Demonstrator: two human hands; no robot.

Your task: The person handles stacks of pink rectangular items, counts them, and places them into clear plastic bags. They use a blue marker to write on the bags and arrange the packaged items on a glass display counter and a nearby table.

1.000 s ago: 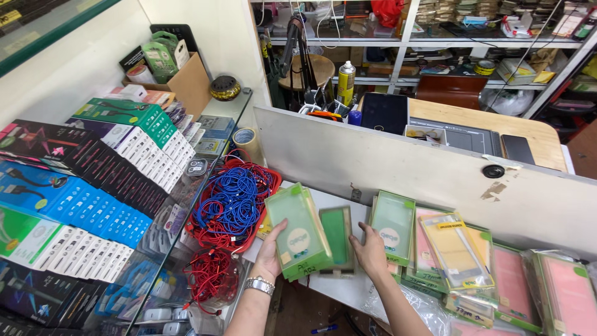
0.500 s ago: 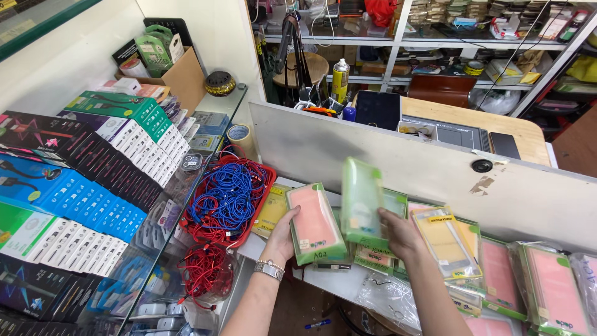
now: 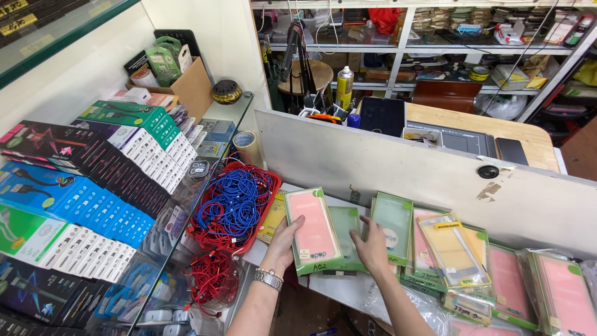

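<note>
Behind the bench [image 3: 336, 289], our left hand [image 3: 287, 239] grips the pink pack [image 3: 314, 229], now flat, our right hand's [image 3: 372, 244] fingers [image 3: 360, 236] lowered apart onto the green pack [image 3: 346, 227].

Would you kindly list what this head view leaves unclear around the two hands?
- Flat pink green-edged packet: left hand covers its lower left edge.
- Pale green packet: mostly hidden by the pink packet and right hand.
- Right-hand stacks of packets: cut off by the frame edge.
- Red basket: contents beneath blue cables unseen.

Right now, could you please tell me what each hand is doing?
Left hand: fingers curled on the edge of the pink phone-case pack, holding it.
Right hand: open, palm down on the green pack.
</note>
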